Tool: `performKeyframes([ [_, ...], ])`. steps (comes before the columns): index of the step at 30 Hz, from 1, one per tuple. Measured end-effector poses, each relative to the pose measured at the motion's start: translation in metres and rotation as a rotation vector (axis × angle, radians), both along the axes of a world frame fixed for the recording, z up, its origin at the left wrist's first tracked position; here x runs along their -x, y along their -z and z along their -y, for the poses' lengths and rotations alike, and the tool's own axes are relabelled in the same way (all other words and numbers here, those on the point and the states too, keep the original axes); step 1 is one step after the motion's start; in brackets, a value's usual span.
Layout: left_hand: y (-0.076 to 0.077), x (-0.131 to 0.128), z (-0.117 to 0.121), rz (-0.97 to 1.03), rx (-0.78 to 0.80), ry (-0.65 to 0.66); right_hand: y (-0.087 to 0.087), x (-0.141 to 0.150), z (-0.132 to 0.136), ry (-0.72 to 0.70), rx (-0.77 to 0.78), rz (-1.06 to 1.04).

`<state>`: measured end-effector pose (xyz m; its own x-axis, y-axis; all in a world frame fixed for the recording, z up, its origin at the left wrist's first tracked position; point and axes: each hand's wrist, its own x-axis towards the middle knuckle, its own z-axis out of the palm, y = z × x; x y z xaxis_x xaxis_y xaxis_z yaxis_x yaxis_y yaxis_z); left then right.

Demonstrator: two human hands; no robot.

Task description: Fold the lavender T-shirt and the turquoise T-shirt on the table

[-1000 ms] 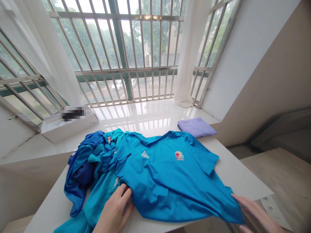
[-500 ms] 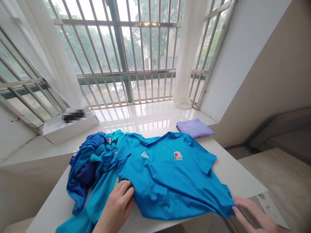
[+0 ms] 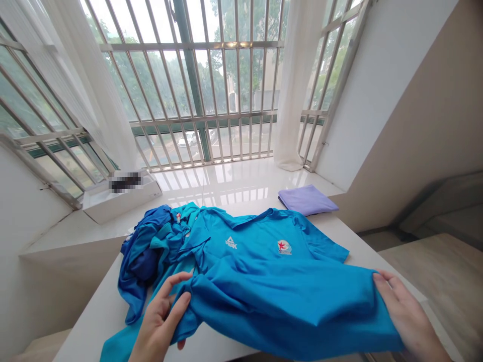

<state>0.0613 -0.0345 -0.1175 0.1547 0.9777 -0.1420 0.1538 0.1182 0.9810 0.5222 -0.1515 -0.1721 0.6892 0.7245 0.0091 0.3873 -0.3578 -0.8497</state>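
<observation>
Blue T-shirt (image 3: pixel 264 296) on white table (image 3: pixel 90 322) is being lifted at the hem, with 1 corner held loosely between the fingers and thumb of left hand (image 3: pixel 160 317), the other gripped by right hand (image 3: pixel 407 317), and a steady hold on 2 corners seemingly called for.

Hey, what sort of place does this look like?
Probably a room in a home, perhaps an upper-floor flat: a window with pale metal security bars, sheer white curtains, a white car parked far below, and a bright blue T-shirt laid on a white table.
</observation>
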Motion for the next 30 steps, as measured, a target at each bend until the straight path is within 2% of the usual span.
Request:
performKeyframes([
  [2, 0.009, 0.014, 0.0, -0.13, -0.001, 0.093, 0.011, -0.002, -0.003, -0.089, 0.089, -0.249],
  [4, 0.014, 0.02, -0.005, -0.345, -0.123, 0.217, 0.017, 0.0, -0.011, -0.187, 0.127, -0.323],
  [6, 0.011, 0.016, -0.014, -0.609, -0.313, 0.352, 0.016, 0.005, -0.024, -0.247, 0.14, -0.161],
  [9, -0.006, -0.008, -0.035, -0.92, -0.557, 0.508, 0.0, 0.012, -0.05, -0.346, 0.2, 0.157],
  [13, -0.034, -0.054, -0.08, -1.064, -0.716, 0.686, -0.031, 0.022, -0.093, -0.545, 0.285, 0.294],
  [16, -0.04, -0.088, -0.126, -1.133, -0.705, 0.737, -0.05, 0.032, -0.13, -0.578, 0.254, 0.362],
  [20, -0.027, -0.121, -0.183, -1.265, -0.575, 0.72, -0.059, 0.04, -0.188, -0.642, 0.249, 0.229],
  [25, -0.008, -0.132, -0.222, -1.237, -0.534, 0.71, -0.046, 0.026, -0.255, -0.616, 0.328, 0.035],
  [30, 0.014, -0.123, -0.238, -1.18, -0.493, 0.684, -0.027, 0.006, -0.288, -0.699, 0.396, -0.008],
])
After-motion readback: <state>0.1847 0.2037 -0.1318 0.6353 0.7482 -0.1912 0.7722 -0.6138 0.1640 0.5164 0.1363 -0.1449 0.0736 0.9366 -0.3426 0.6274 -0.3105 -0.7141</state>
